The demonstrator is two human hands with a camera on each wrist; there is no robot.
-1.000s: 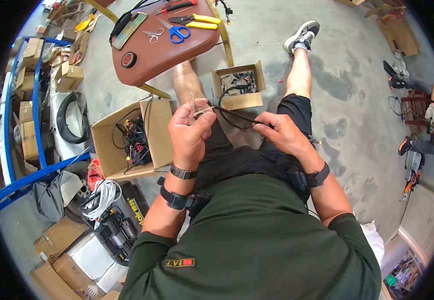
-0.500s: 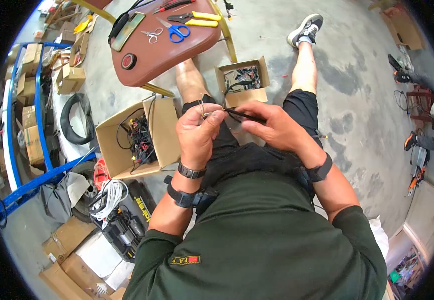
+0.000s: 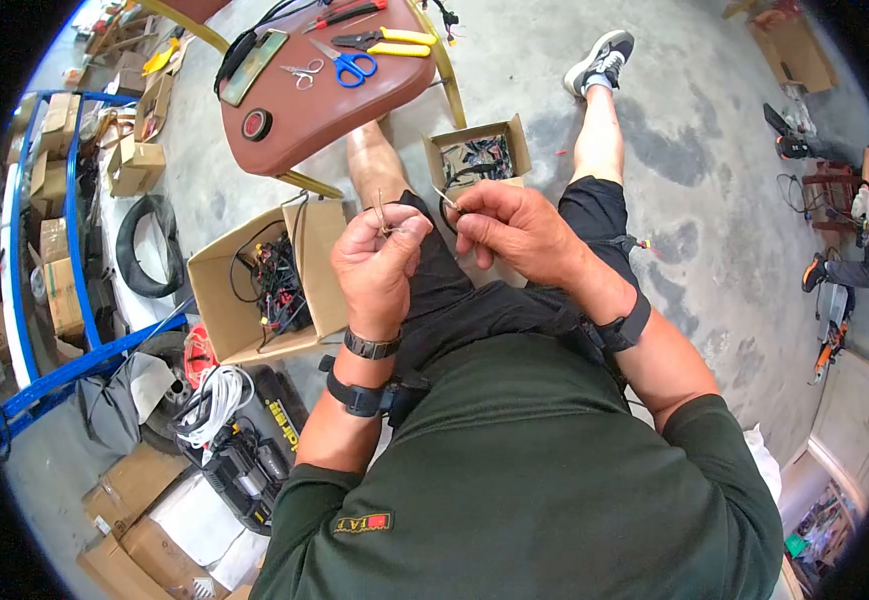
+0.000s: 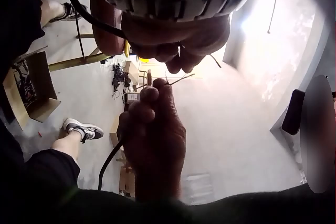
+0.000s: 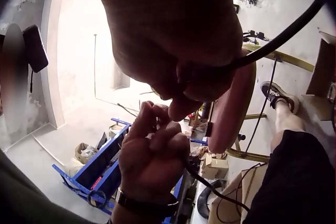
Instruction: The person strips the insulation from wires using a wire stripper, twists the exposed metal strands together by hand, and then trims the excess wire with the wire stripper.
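Observation:
In the head view, my left hand [image 3: 370, 275] pinches thin wire ends [image 3: 382, 212] between thumb and forefinger above the left thigh. A black cable [image 5: 210, 186] trails from that hand in the right wrist view. Level with it and a short gap away, my right hand [image 3: 523, 235] grips a second cable near its tip, with a pale stripped end [image 3: 443, 196] poking past the fingers. The black sheath [image 4: 109, 162] of this cable hangs from the right hand in the left wrist view. The fingertips face each other.
A brown chair seat [image 3: 330, 85] bears blue scissors [image 3: 355, 68], small scissors, yellow-handled pliers [image 3: 400, 42], a phone and a tape roll [image 3: 257, 124]. Cardboard boxes [image 3: 217, 270] of wires and connectors stand by the legs. Another person [image 3: 855, 200] works at far right.
The right hand slid along its black cable towards the left hand, coming close to it, then drew slightly away. It now grips nearer the cable's tip. The left hand keeps its pinch.

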